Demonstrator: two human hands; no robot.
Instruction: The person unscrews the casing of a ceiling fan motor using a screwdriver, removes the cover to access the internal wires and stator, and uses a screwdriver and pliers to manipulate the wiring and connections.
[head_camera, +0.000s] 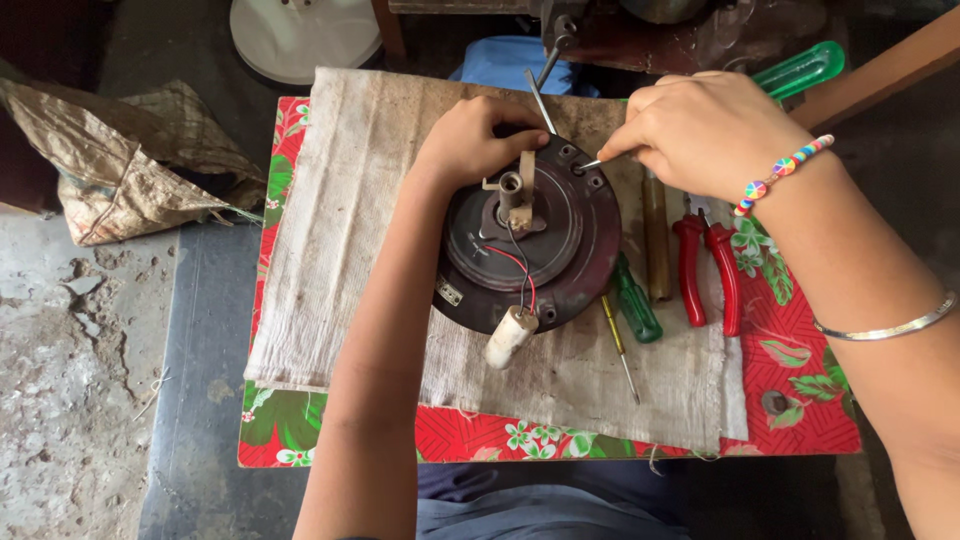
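Right hand (705, 130) closed around a thin metal tool (592, 162), tip set at a hole near the rim of the round dark motor (570, 250). Left hand (475, 135) curled over the motor's far edge, fingers pressed together, gripping it. Motor lying flat mid-table on a pale cloth (340, 250) (red and black wires leading to a small white cylinder (509, 337) at its near edge). Just right of it: green-handled screwdriver (634, 305), wooden-handled tool (656, 240), red-handled pliers (705, 270). Underneath, red floral table cover (800, 400).
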